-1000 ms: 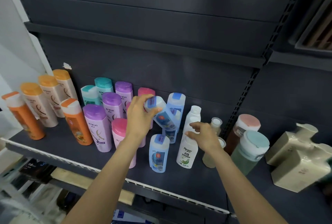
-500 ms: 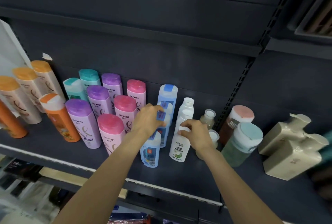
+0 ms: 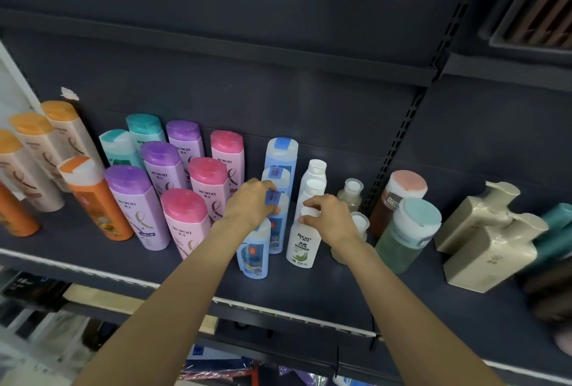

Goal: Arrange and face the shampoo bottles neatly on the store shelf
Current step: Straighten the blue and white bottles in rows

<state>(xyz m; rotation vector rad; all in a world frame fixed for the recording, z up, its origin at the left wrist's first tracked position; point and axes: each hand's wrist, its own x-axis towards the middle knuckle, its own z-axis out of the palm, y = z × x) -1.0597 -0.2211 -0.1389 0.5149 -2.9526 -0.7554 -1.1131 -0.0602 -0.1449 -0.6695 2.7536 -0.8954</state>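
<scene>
A row of light blue bottles runs front to back on the dark shelf (image 3: 192,277). My left hand (image 3: 252,204) grips the cap of the second blue bottle (image 3: 276,231), which stands upright behind the front blue bottle (image 3: 254,254). Two more blue bottles (image 3: 280,158) stand behind it. To the right is a row of white bottles; my right hand (image 3: 329,218) holds the cap of the front white bottle (image 3: 302,245). Pink bottles (image 3: 188,221), purple bottles (image 3: 136,203), teal bottles (image 3: 144,132) and orange-capped bottles (image 3: 93,197) stand in rows to the left.
Small clear bottles (image 3: 351,197) and two wide jars (image 3: 405,234) stand right of the white row, by the slotted upright (image 3: 399,135). Beige pump bottles (image 3: 489,240) fill the right bay. Another shelf (image 3: 216,48) hangs overhead. A white rail (image 3: 93,271) edges the shelf front.
My left hand has brought the tilted blue bottle down and stood it upright in the blue row. My right hand has shifted onto the front white bottle's cap.
</scene>
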